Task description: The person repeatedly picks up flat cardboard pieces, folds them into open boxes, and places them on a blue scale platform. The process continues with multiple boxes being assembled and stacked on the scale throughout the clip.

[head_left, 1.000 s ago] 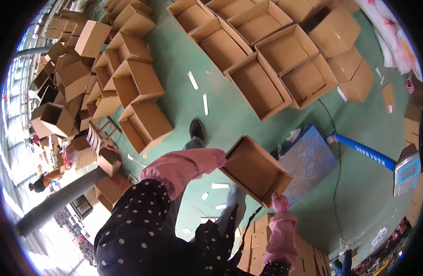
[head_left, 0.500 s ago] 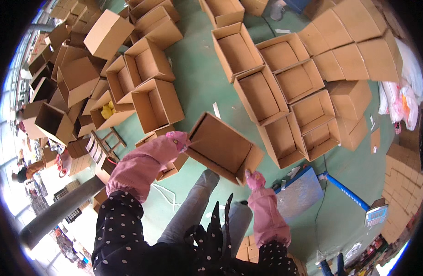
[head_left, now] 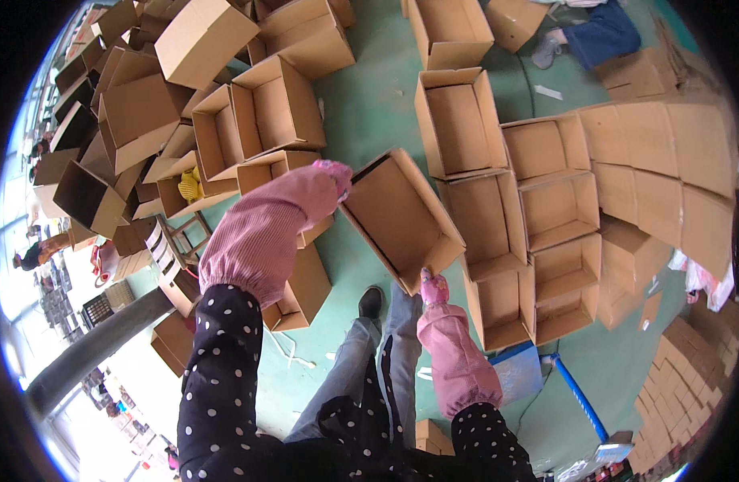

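An open, empty cardboard box (head_left: 397,213) hangs tilted in front of me, its opening facing up toward me. My left hand (head_left: 335,178), in a pink patterned glove, is closed on the box's left edge. At the near right corner my right hand (head_left: 433,287), gloved the same way, grips the rim with the thumb showing on the inner side. Pink sleeve covers run up both forearms. Close to the held box's right side stands a group of open boxes (head_left: 486,221) on the floor.
Open boxes (head_left: 277,104) and a tall jumbled pile (head_left: 140,108) stand left. A wooden stool (head_left: 189,237) and thick grey pole (head_left: 104,349) are nearer. A blue-posted platform scale (head_left: 518,371) is at lower right. Another person's leg (head_left: 598,40) shows at far right.
I have stepped forward, and the held box has come closer to the group of boxes on the right. Both hands keep their hold. More of the other person's leg now shows.
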A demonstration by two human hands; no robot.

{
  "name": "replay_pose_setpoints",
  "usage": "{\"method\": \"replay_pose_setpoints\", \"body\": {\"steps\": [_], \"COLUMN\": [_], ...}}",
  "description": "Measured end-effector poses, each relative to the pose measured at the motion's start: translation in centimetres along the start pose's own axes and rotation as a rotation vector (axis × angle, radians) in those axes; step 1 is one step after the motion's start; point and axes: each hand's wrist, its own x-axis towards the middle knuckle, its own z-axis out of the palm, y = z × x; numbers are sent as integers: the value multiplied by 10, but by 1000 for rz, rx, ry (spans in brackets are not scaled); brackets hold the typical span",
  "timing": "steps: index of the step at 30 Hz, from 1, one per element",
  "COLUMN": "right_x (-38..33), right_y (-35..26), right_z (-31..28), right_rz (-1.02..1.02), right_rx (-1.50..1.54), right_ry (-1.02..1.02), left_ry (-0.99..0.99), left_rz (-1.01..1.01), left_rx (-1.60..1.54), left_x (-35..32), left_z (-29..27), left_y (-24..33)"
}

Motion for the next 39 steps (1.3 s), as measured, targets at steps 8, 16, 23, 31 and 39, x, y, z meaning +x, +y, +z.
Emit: {"method": "replay_pose_setpoints", "body": {"steps": [8,16,23,31,39], "right_x": [61,82,2,80,90], "right_y": [-70,-103,-122,-219,-114], "right_z": [8,-26,30,61,9], "right_rz": [310,457,-135,-39,15], "right_rx": [627,1470,754,-28,-237], "right_ry": [402,-64,-315,-57,194], "left_ry": [215,982,856,854,760], "left_rz": [-375,-1792,-1553,-1555,-1611], "left_rx": [-367,-876,-879,-890,-836], "left_x": [80,-8,-229,-357,-431], "left_z": [-43,40,214,273,247], "left_y": [-58,-3,80,177,184]}}
